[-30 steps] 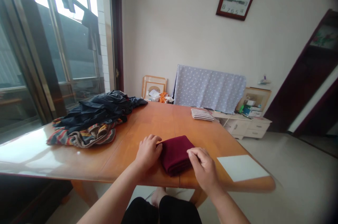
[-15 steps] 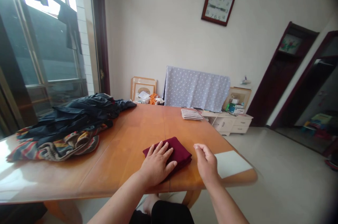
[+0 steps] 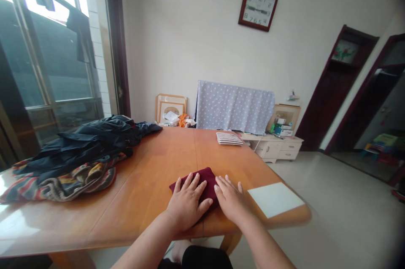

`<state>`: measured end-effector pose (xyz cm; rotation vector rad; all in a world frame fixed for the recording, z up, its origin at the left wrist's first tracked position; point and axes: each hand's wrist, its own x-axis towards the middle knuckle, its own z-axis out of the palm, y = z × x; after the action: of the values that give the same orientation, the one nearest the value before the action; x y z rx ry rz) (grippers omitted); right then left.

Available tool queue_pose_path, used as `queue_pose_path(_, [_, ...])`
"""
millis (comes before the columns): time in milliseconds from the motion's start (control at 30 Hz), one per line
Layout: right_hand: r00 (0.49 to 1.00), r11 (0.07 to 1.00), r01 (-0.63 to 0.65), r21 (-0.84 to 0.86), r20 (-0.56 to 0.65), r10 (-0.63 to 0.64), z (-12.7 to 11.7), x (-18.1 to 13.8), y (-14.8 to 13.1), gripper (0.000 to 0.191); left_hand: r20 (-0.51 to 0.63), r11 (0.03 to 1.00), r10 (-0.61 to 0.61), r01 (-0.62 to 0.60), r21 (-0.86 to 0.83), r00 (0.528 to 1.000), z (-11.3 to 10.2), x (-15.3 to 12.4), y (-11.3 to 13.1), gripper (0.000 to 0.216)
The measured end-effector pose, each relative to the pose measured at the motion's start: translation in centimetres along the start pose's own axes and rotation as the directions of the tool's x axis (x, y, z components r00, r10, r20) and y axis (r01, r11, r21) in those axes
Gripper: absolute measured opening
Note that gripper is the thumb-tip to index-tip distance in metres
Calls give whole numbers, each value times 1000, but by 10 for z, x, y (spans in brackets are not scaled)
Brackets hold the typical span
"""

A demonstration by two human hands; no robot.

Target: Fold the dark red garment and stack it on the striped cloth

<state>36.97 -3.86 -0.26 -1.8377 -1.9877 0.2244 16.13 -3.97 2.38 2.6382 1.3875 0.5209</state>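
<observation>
A dark red folded garment (image 3: 207, 175) lies on the wooden table (image 3: 152, 176) near its front edge; its exact kind is not clear. My left hand (image 3: 190, 201) rests flat on top of it with the fingers spread. At the garment's right edge is my right hand (image 3: 232, 199), fingers stretched out and its fingertips touching or just over the cloth. Both hands partly cover the garment. Neither one grips anything.
A heap of dark clothes (image 3: 91, 138) lies at the table's left, over a colourful striped knit (image 3: 79, 180). Towards the far edge sits a folded striped cloth (image 3: 229, 138). A pale sheet (image 3: 275, 199) lies at the right corner. Behind stands a white cabinet (image 3: 281, 148).
My right hand has opened from a closed shape and moved left onto the garment's right edge. My left hand stays flat on the garment. The view has shifted slightly.
</observation>
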Motion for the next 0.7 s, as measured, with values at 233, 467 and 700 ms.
queue_pose_path(233, [983,988,105,115,-159,-86,-25,32,-31,59,22,1000,-20,20,10,1000,1,1,-2,70])
queue_pose_path(467, [989,951,68,301,107,-105,3,58,-23,63,-5,1000,9,-9,8,1000,1,2,-4,65])
queue_pose_path(700, [996,889,44,456,46,-73,8,60,-5,61,-4,1000,8,-8,12,1000,0,1,-3,65])
